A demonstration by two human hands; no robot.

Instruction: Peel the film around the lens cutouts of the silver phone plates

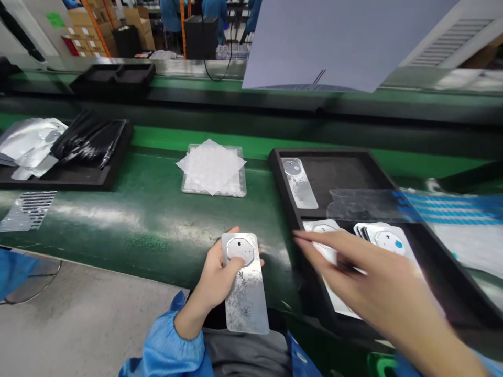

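On the green workbench [149, 235] stand three black trays, and the right tray [281, 178] has one silver plate [299, 183] in the upper compartment and a stack of plates [387, 241] in the lower one. The left hand [214, 277] grips another plate [245, 293] near the bench edge. The right hand [365, 277], fingers half open, is blurred above the stack; touching I cannot tell

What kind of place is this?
It looks like a factory, probably one where small parts get put together. A long green belt runs past black trays holding shiny panels. Behind it are stacked cardboard boxes and workers in blue coats.
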